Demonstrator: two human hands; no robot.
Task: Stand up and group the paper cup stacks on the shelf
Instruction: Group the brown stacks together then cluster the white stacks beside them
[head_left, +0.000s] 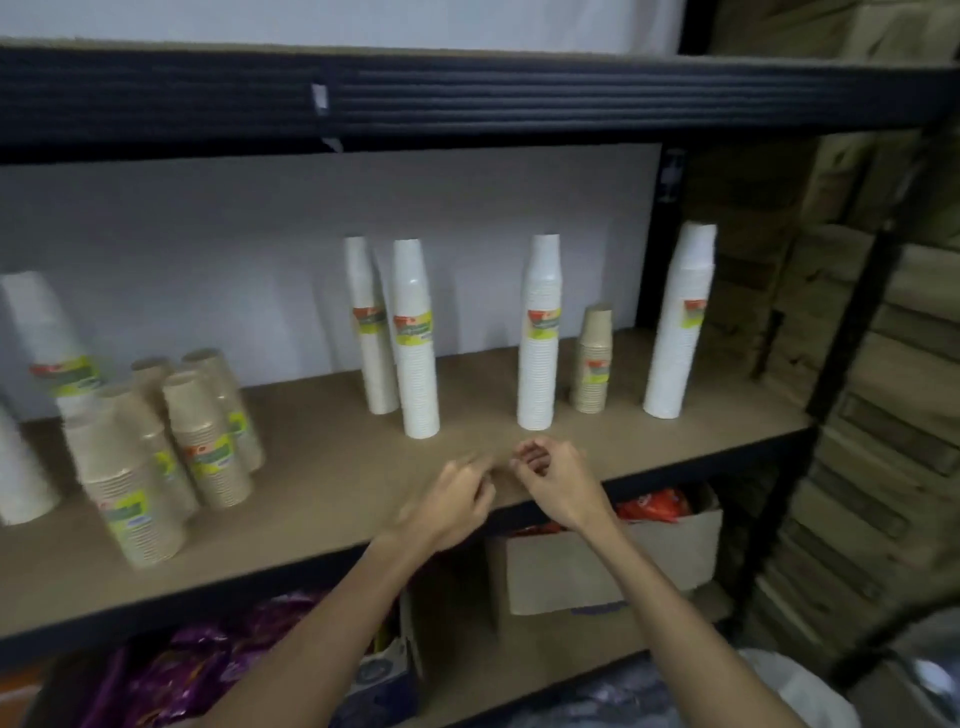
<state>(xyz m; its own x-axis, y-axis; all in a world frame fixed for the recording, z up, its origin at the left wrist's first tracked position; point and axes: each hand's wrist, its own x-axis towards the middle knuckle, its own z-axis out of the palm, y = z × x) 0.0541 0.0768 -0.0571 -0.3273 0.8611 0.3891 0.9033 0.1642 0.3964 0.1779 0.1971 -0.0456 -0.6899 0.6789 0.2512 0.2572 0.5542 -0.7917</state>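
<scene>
The shelf (322, 499) is a flat brown fibreboard deck in a dark metal frame. Four tall white stacks (415, 338) of ribbed paper cups stand upright across its middle and right, each tapering upward and wearing a green-and-yellow label; a short kraft-brown stack (592, 358) stands between the two rightmost, just beside them. At the left a cluster of brown stacks (208, 436) stands close together, more white ones behind. Both hands hover low over the front edge, close together and empty — left hand (457, 499) blurred, fingers loosely curled; right hand (556, 480) with fingers bent inward, gripping nothing. A cardboard box (613, 566) sits below
</scene>
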